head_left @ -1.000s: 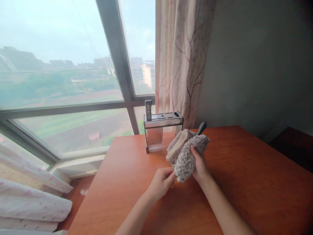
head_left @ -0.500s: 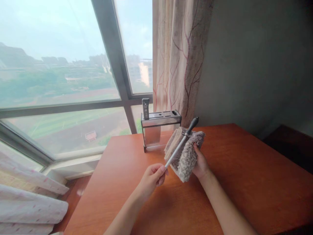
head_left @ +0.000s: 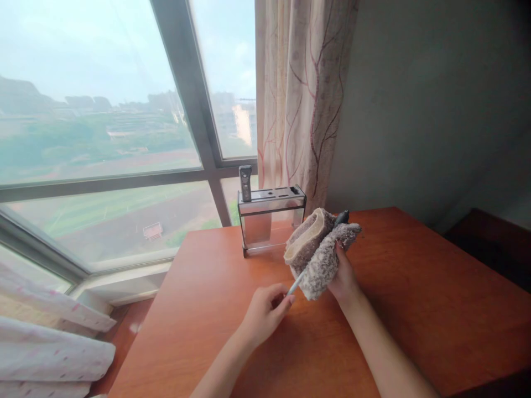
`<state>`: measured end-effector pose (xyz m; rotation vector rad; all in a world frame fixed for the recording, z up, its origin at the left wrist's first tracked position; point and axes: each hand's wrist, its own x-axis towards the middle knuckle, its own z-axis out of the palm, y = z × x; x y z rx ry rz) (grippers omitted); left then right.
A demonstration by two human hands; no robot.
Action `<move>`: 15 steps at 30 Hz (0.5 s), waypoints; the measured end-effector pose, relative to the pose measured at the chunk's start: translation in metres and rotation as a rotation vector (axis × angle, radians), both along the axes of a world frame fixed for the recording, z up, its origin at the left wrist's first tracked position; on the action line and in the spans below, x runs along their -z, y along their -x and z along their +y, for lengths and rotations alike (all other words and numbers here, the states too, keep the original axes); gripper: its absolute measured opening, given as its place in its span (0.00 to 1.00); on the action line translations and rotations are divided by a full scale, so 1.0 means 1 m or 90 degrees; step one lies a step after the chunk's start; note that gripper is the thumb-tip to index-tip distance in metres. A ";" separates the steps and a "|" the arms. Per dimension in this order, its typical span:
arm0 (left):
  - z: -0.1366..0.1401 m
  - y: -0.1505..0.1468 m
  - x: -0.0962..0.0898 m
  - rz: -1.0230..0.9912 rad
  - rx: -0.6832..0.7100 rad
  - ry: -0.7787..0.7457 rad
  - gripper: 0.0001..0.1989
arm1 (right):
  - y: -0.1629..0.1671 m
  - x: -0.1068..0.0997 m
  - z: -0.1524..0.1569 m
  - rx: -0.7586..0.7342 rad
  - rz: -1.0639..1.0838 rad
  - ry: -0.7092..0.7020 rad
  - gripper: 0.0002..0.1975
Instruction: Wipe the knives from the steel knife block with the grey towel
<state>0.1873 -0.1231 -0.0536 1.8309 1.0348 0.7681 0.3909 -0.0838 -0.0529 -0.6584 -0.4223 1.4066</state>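
Note:
My left hand [head_left: 269, 309] pinches the tip end of a sharpening steel [head_left: 296, 282], a thin metal rod. A fluffy grey-brown cloth [head_left: 321, 265] is folded around the rod's middle, hiding most of it. The steel's black handle [head_left: 342, 218] pokes out past the cloth's upper right side. My right hand [head_left: 343, 276] grips the cloth from the right and below, with the rod inside the fold. Behind the cloth stands a knife block [head_left: 271, 209] with clear sides and a slotted top. One black-handled piece [head_left: 245, 183] is upright in its left slot.
All this is over a reddish-brown wooden table [head_left: 215, 276]. A large window [head_left: 99, 138] lies to the left and behind, with a patterned curtain [head_left: 307, 99] beside it. Pale curtain cloth [head_left: 53, 348] hangs at lower left; a grey wall [head_left: 427, 110] rises at right.
The cloth has closed over the rod, which lay exposed across it before. Steel and cloth have shifted slightly right, and my left hand has moved a little right and down.

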 end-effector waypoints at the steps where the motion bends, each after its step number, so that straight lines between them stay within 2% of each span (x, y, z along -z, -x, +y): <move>1: 0.000 0.000 0.000 -0.004 0.005 0.006 0.17 | 0.001 0.000 0.001 0.000 -0.013 0.004 0.23; 8: 0.002 0.003 0.003 -0.074 0.002 0.094 0.20 | 0.005 -0.002 0.004 0.142 -0.082 0.016 0.22; 15: 0.002 0.003 0.002 -0.146 0.026 0.197 0.21 | 0.004 0.001 0.005 0.155 -0.086 0.018 0.21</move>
